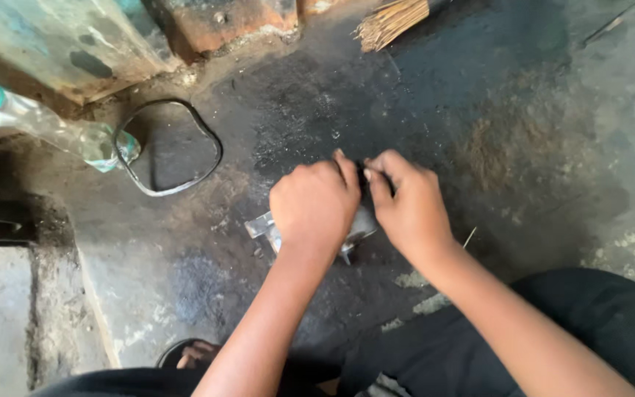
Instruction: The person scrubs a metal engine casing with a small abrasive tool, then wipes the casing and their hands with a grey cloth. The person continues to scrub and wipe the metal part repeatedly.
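Seen from above: silvery metal part (354,229) on grimy floor (523,132), long axis running left to right beneath both hands. Left hand (314,207) clenched over it; right hand (410,209) fingers (376,170) pinching a small dark piece at its far edge.

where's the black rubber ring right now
In the head view the black rubber ring lies on the floor, upper left, beside the clear plastic bottle, left of the left hand.

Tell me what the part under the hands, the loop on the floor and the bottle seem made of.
Part: likely cast metal, dull silver-grey, both hands on it. Loop: probably rubber, thin, black, limp. Bottle: clear plastic, see-through with glints.
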